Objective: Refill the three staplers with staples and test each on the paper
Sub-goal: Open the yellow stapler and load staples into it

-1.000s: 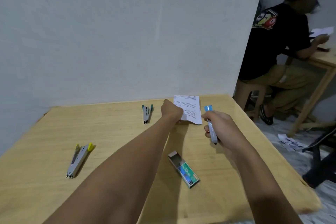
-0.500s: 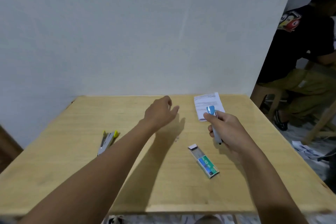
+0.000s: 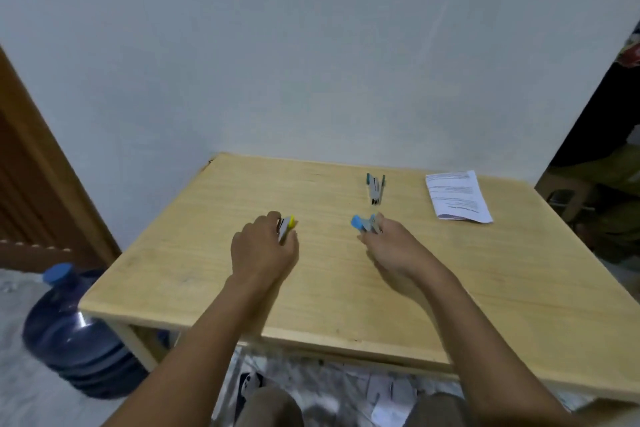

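Observation:
My left hand [image 3: 264,251] is closed around the yellow-tipped stapler [image 3: 288,224] near the middle of the wooden table [image 3: 519,305]. My right hand [image 3: 388,246] grips the blue-tipped stapler [image 3: 362,222], its blue end pointing left. Between and beyond the two hands, the green-tipped stapler [image 3: 375,187] lies flat on the table, touched by neither hand. A printed sheet of paper [image 3: 456,196] rests at the far right of the table. The staple box is not visible; my right forearm may cover it.
The table stands against a white wall [image 3: 311,62]. A blue water jug [image 3: 74,333] sits on the floor at the table's left front corner, beside a wooden door [image 3: 31,191]. A seated person [image 3: 609,149] is at the right edge. Paper scraps [image 3: 388,402] litter the floor below.
My left hand moved from beside the paper to the yellow-tipped stapler and closed on it. My right hand carried the blue-tipped stapler leftward. The camera view swung left and tilted down.

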